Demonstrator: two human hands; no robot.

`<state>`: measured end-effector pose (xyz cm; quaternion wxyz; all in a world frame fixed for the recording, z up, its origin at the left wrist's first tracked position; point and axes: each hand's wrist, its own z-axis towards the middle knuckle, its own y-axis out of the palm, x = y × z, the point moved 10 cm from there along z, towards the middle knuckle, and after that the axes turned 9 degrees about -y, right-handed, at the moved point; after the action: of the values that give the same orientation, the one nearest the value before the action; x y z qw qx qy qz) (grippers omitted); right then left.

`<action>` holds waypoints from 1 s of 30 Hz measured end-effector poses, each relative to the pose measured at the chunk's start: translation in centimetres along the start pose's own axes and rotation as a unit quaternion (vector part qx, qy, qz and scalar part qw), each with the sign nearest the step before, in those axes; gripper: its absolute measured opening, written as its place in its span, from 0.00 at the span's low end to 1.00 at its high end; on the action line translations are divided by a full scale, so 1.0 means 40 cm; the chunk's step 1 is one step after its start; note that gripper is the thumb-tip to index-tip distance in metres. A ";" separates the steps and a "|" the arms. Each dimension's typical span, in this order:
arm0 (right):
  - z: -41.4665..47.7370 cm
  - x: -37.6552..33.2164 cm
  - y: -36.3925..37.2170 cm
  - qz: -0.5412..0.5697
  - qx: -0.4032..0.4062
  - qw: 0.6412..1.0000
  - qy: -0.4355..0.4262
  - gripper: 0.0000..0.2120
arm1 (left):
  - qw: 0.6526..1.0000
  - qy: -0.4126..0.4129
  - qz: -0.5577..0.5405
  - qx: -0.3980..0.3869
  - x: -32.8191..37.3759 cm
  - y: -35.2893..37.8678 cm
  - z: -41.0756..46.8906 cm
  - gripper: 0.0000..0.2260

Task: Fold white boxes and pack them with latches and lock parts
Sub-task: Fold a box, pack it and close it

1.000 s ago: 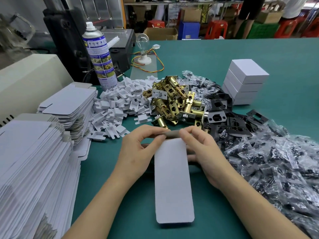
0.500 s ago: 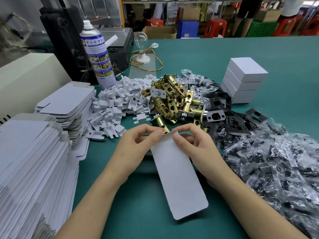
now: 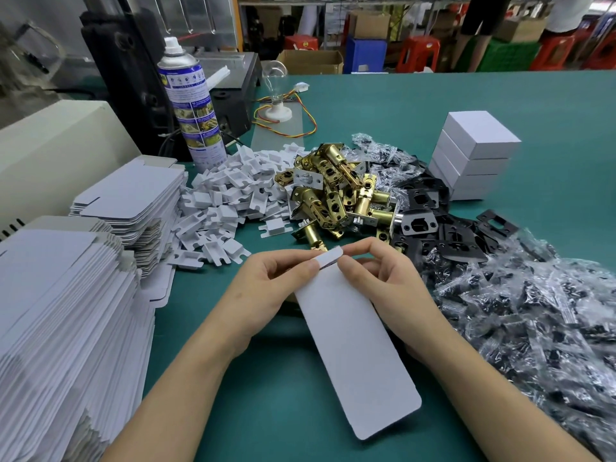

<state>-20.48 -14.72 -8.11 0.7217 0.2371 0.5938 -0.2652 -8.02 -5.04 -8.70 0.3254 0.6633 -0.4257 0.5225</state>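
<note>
Head view: the flat box blank (image 3: 360,355) has swung since a second ago. Then it lay square-on, long axis toward the wearer; now its rounded near end points off to the right. Its short end flap (image 3: 328,256) stands bent up at the far end. The left grip (image 3: 266,288) and right grip (image 3: 383,281) have closed in on each other, both narrow, thumb and fingertips pinching that flap end, above the middle of the green tabletop (image 3: 433,105). Rest of the scene is unchanged. A stack of closed white boxes (image 3: 476,151) sits far right, contents hidden. Loose heaps lie beyond the hands: brass latches (image 3: 336,195), tubular and shiny with flat faceplates; black strike plates (image 3: 433,228), matte and stamped with cut-outs; clear crinkled bags of dark screws (image 3: 533,311) spread along the right. White die-cut card inserts (image 3: 230,201) are piled to the left of the latches. Two tall stacks of flat blanks (image 3: 60,311) fill the left side, smooth white faces, grey edges. A spray can (image 3: 191,108) stands upright behind them.
</note>
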 end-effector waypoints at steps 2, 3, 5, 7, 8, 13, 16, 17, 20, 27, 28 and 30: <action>0.000 0.002 0.002 -0.008 -0.004 1.000 0.002 0.08 | 1.000 0.003 -0.002 0.006 0.002 -0.004 -0.001 0.11; 0.002 0.003 0.002 -0.013 -0.002 1.000 0.002 0.08 | 1.000 0.004 -0.004 0.011 0.003 -0.006 -0.001 0.11; 0.004 0.004 0.000 -0.018 0.000 1.000 0.000 0.08 | 1.000 0.009 -0.004 0.012 0.004 -0.005 -0.003 0.11; 0.005 0.005 0.000 -0.017 0.000 1.000 -0.002 0.11 | 1.000 0.014 0.004 0.009 0.004 -0.002 -0.004 0.12; 0.005 0.005 -0.001 -0.018 0.000 1.000 -0.004 0.13 | 1.000 0.015 0.011 0.008 0.004 -0.002 -0.004 0.12; 0.004 0.011 -0.007 -0.041 0.001 0.999 -0.007 0.10 | 0.999 0.018 0.044 0.004 0.000 0.001 -0.002 0.10; 0.004 0.018 -0.012 -0.052 0.005 0.999 0.000 0.07 | 0.998 0.014 0.065 0.012 -0.009 -0.002 0.002 0.12; 0.003 0.020 -0.013 -0.056 0.006 0.998 0.003 0.07 | 0.997 0.013 0.067 0.019 -0.011 -0.005 0.004 0.11; 0.001 0.019 -0.007 -0.072 -0.002 0.997 0.003 0.07 | 0.997 0.010 0.061 0.037 -0.016 -0.013 0.008 0.06; -0.003 0.007 0.004 -0.079 -0.018 0.997 -0.008 0.06 | 0.997 0.017 0.049 0.054 -0.014 -0.019 0.010 0.07; -0.003 0.007 0.006 -0.075 -0.022 0.997 -0.007 0.05 | 0.997 0.017 0.044 0.057 -0.013 -0.022 0.011 0.07; -0.005 0.008 0.010 -0.064 -0.030 0.997 -0.001 0.06 | 0.997 0.018 0.038 0.061 -0.014 -0.027 0.013 0.08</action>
<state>-20.30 -14.34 -8.46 0.7105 0.1767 0.6146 -0.2938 -6.88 -4.90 -9.35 0.2719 0.6559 -0.4121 0.5711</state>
